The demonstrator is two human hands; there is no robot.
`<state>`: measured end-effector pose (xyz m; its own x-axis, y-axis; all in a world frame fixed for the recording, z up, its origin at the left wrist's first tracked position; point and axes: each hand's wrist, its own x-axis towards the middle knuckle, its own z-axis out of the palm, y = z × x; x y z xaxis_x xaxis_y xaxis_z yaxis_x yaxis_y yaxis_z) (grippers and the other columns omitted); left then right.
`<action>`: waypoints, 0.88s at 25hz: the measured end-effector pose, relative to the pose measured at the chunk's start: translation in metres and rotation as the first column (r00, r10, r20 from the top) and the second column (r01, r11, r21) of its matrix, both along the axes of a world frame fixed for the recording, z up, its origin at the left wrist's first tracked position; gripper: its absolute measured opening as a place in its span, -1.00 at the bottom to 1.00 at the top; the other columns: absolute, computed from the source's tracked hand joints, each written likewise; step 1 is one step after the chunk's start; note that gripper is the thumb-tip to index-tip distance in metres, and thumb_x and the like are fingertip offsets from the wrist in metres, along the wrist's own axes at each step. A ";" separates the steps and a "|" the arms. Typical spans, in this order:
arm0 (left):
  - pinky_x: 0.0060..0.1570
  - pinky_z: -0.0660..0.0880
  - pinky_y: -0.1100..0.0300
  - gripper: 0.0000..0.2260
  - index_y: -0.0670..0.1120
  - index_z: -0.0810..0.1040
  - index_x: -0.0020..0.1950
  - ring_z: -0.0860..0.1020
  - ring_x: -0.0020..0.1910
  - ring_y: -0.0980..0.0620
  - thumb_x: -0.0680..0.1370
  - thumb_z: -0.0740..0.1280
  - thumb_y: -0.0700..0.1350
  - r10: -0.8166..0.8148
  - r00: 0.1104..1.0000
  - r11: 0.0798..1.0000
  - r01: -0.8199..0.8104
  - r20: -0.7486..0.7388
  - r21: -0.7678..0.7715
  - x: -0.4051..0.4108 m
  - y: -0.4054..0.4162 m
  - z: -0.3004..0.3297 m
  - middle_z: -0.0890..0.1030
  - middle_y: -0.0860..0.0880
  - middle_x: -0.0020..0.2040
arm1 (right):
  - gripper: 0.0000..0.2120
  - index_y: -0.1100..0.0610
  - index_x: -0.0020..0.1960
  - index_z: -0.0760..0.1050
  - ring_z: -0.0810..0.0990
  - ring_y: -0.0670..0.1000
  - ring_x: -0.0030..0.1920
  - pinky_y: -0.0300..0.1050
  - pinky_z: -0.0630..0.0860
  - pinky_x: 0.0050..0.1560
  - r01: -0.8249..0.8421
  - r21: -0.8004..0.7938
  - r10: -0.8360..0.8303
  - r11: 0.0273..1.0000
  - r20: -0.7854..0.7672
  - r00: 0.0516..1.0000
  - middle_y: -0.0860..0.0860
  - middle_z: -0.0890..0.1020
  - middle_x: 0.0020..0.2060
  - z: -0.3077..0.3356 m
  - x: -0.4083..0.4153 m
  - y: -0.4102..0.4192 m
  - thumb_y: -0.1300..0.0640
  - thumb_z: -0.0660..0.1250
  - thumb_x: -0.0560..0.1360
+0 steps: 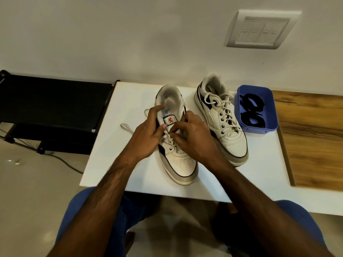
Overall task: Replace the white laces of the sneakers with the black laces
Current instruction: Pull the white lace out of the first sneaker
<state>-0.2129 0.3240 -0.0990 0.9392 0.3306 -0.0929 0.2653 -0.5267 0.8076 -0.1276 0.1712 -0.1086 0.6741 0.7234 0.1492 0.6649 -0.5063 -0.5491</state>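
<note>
Two white sneakers with black trim stand on a white table (pixel 111 164). The near sneaker (pixel 181 160) is partly unlaced; a loose end of its white lace (pixel 127 127) trails off to the left. My left hand (pixel 148 134) grips that shoe's left side by the tongue, fingers curled over the collar. My right hand (pixel 193 136) pinches the white lace at the upper eyelets. The second sneaker (pixel 225 127) to the right is still fully laced in white. Black laces (pixel 250 112) lie coiled in a blue tray (pixel 272 112) at the far right.
The table stands against a white wall with a switch plate (pixel 259 30). A wooden surface (pixel 311 138) adjoins the table on the right. A black rack (pixel 52 108) stands to the left, with a cable on the floor below it.
</note>
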 end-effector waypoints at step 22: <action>0.16 0.54 -0.18 -0.57 0.22 0.13 0.53 0.61 0.02 0.02 0.71 0.17 -0.04 -0.050 0.999 0.985 0.052 -0.016 0.163 -0.001 0.007 0.000 0.60 0.09 0.17 | -0.90 0.11 -0.19 0.54 0.45 -0.10 -0.08 -0.20 0.40 0.01 0.182 0.374 -0.005 0.910 -0.427 0.904 -0.01 0.42 -0.12 0.025 0.019 -0.025 0.13 0.27 0.45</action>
<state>-0.2144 0.3313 -0.0991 0.9544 0.2939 -0.0530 0.2437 -0.6640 0.7069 -0.1083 0.1465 -0.0835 0.7986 0.5925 0.1055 0.2974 -0.2361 -0.9251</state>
